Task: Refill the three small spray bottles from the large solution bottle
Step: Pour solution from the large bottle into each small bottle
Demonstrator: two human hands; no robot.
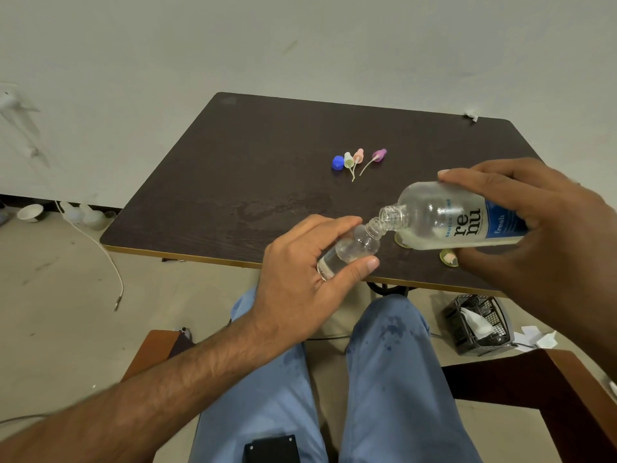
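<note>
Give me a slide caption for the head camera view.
Right hand tips the large solution bottle neck-to-neck into a small bottle held by the left hand.

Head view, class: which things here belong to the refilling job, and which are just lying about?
Belong to the job:
large solution bottle, in right hand
small spray bottle, in left hand
spray tops
blue cap

Lying about:
black crate
white cable
bowl
</note>
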